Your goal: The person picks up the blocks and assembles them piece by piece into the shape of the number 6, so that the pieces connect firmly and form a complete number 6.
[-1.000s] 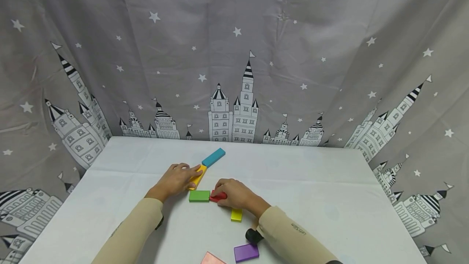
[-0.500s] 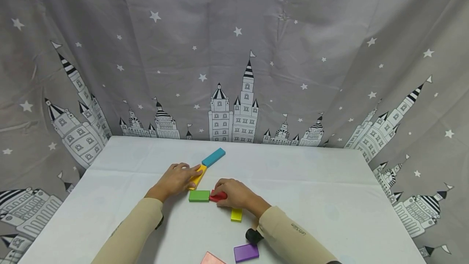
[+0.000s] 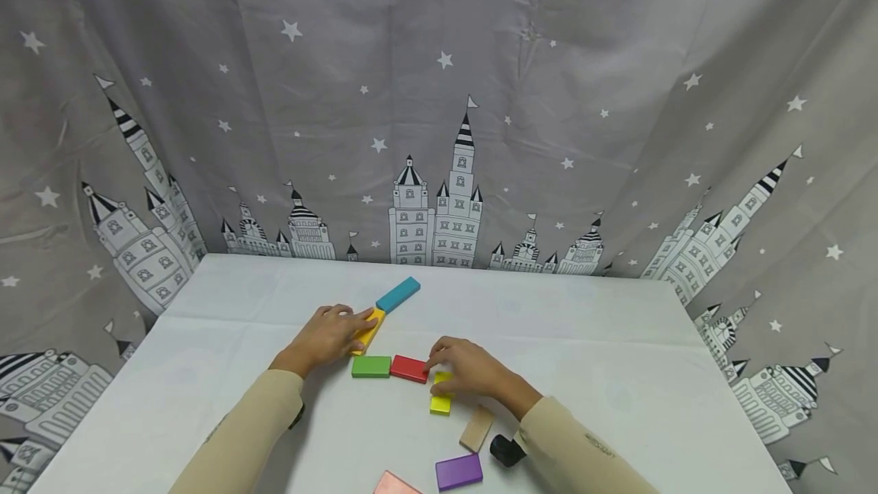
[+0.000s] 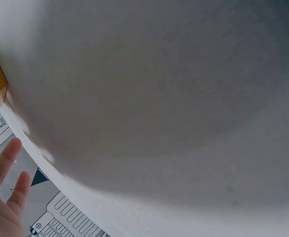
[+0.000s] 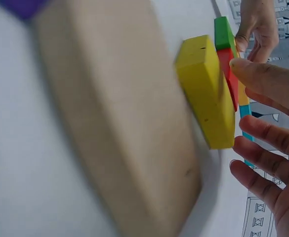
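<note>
My left hand (image 3: 324, 338) pinches an orange block (image 3: 369, 336) between thumb and index finger as it lies on the white table. The far end of the orange block meets a blue block (image 3: 398, 295). In front of it lies a green block (image 3: 371, 367), end to end with a red block (image 3: 409, 369). My right hand (image 3: 473, 368) is over a yellow block (image 3: 440, 405), its fingertips near the red block's right end. In the right wrist view its fingers are spread and relaxed, beside the yellow block (image 5: 211, 111), holding nothing.
A plain wooden block (image 3: 476, 429) lies beneath the right forearm, looming large in the right wrist view. Closer to me are a purple block (image 3: 459, 472) and a pink block (image 3: 395, 483). A grey castle-print curtain (image 3: 439, 136) hangs behind the table (image 3: 583, 341).
My right hand has let go of the red block and moved right over the yellow block. The wooden block has come into view. The left hand stays on the orange block.
</note>
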A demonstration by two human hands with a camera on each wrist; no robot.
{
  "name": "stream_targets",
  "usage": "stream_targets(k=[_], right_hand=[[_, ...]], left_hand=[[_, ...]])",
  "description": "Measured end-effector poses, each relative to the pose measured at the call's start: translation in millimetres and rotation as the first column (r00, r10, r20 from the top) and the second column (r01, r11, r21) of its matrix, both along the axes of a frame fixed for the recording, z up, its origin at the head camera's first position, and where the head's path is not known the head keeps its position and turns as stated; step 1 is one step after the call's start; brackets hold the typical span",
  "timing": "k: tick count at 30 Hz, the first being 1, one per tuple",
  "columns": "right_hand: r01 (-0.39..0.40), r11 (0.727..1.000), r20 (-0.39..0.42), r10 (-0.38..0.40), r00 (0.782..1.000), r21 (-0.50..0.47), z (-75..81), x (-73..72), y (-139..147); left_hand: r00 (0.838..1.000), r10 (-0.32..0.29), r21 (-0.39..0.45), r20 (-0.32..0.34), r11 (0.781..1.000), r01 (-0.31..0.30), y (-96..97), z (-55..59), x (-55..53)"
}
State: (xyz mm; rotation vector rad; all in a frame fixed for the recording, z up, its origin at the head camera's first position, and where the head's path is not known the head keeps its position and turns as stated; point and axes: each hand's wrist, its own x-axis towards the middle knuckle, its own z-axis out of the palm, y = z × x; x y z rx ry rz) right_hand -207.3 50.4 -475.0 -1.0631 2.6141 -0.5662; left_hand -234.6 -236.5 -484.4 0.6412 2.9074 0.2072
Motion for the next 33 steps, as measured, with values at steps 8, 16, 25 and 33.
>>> stream_targets(k=[8,16,25,33], right_hand=[[0.015,1.000,0.017,-0.015,1.000,0.007,-3.2,11.0,16],[0.006,1.000,0.022,-0.006,1.000,-0.018,-6.0,15.4,18],[0.022,0.999,0.050,-0.021,0.999,-0.027,-5.3,20.4,13],[0.035,0.999,0.044,-0.034,0.998,-0.037,-5.5,23.9,9]], left_hand=[[1.000,-0.003,-0.015,-0.001,1.000,0.003,0.2,0.8,0.0],[1.000,0.004,-0.023,-0.001,1.000,-0.004,0.1,0.6,-0.3],[1.000,0.012,-0.016,0.017,1.000,-0.012,0.7,0.5,0.1],[1.000,0.008,-0.016,0.013,1.000,-0.007,0.7,-0.3,0.4]])
